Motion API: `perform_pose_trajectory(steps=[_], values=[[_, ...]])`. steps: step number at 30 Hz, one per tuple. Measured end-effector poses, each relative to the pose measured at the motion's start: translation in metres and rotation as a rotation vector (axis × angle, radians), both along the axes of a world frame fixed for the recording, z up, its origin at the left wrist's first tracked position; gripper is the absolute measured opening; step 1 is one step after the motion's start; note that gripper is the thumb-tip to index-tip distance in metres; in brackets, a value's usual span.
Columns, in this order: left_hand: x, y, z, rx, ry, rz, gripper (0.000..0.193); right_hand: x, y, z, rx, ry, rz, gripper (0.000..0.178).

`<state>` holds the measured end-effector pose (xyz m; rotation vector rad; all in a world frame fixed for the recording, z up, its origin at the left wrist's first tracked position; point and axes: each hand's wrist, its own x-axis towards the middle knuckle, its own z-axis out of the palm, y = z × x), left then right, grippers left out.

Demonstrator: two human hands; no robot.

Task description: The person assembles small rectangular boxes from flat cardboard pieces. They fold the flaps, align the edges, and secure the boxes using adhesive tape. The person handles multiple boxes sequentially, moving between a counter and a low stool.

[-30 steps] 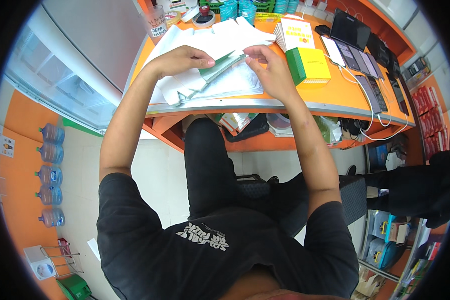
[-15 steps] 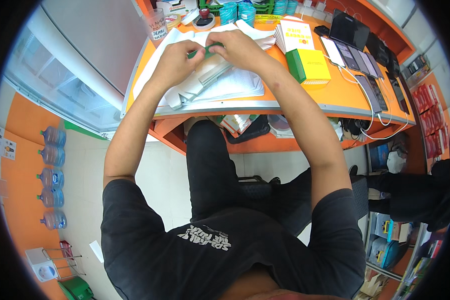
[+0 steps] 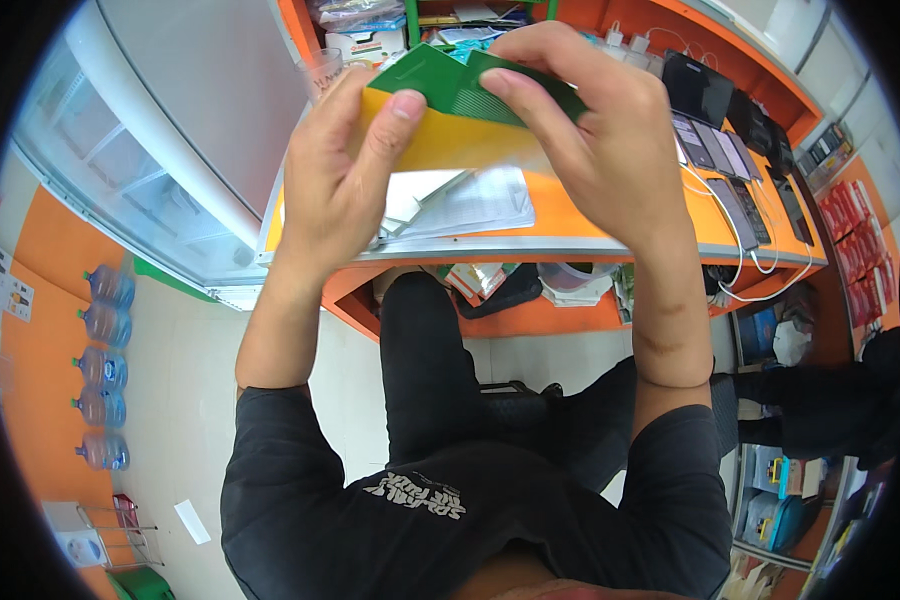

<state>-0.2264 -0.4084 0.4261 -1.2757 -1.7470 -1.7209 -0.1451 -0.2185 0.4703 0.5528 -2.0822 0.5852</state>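
Observation:
Both hands are raised close to the camera, above an orange counter [image 3: 610,215]. My left hand [image 3: 342,170] and my right hand [image 3: 595,140] together pinch a flat green and yellow packet [image 3: 450,115], thumbs on its near face. The packet's top band is green with fine stripes; below it is yellow. A stack of white papers [image 3: 475,200] lies on the counter under the hands.
Several phones [image 3: 725,165] with white cables lie on the right of the counter. Boxes and bags sit on the shelf under it [image 3: 515,285]. A glass-fronted case [image 3: 120,170] stands to the left. Water bottles [image 3: 100,370] line the orange wall. A person in black sits at right [image 3: 830,400].
Both hands lifted the green and yellow packet off the papers on the counter and brought it up close to the camera.

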Motion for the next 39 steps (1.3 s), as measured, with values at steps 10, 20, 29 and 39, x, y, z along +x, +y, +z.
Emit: perform_pose_trajectory(steps=[10, 20, 29, 39], values=[[0.095, 0.04, -0.098, 0.037, -0.587, -0.084, 0.019, 0.116, 0.003, -0.125, -0.212, -0.223, -0.162, 0.015], [0.138, 0.046, -0.199, -0.366, -0.634, -0.252, 0.022, 0.155, 0.007, -0.262, -0.436, -0.227, -0.198, 0.018], [0.129, 0.055, -0.205, -0.431, -0.675, -0.308, 0.023, 0.156, 0.013, -0.267, -0.523, -0.3, -0.231, 0.014], [0.111, 0.059, -0.204, -0.606, -0.568, -0.343, 0.026, 0.146, 0.021, -0.276, -0.714, -0.461, -0.091, 0.015]])
